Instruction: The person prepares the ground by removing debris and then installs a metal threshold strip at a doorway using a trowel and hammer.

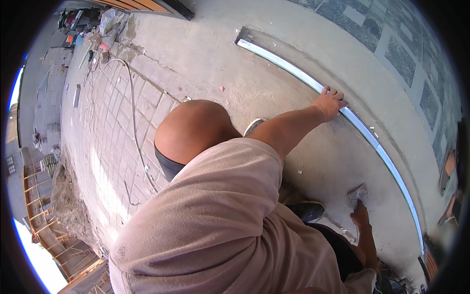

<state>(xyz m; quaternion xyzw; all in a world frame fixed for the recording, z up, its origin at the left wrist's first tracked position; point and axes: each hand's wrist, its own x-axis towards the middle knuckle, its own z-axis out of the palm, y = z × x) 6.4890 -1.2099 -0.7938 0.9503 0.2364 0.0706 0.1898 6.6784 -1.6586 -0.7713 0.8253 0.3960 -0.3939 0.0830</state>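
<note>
A long, narrow, silvery metal strip (377,144) lies in a shallow groove in the concrete floor, running from the upper middle to the lower right. Part of it near its far end looks ribbed. Across its middle lies my left hand (331,103), with the fingers curled over the strip. Closer to my body, my right hand (360,214) is closed round the handle of a trowel (357,192). The trowel's grey, cement-smeared blade is low over the concrete, and I cannot tell whether it touches.
Past the groove are dark patterned tiles (399,61). A pale hose (133,103) trails over the paving blocks (115,117) to the left. Clutter and bags (110,24) sit at the upper left. My shoe (307,210) is planted between my hands. Small white bits dot the floor.
</note>
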